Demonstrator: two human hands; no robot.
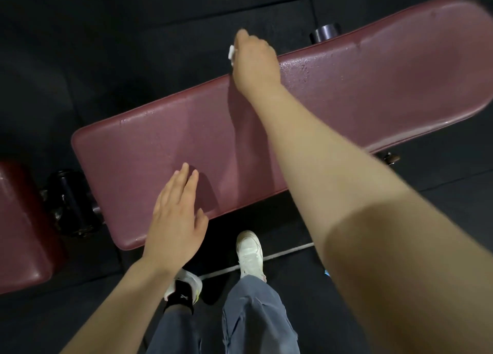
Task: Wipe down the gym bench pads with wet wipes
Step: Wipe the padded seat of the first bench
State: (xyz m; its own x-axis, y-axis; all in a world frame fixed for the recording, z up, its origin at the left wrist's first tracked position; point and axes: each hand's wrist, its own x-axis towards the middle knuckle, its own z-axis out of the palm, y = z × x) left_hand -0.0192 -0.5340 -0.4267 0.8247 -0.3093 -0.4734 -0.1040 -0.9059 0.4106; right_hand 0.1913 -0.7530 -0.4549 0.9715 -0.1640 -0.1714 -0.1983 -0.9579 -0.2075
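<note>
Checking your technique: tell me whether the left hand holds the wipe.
No: the left hand rests flat on the bench pad; the right hand grips the wipe.

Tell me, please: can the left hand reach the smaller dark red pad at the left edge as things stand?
Probably yes. The left hand rests flat on the long pad, holding nothing, and only the black roller lies between it and the smaller pad.
</note>
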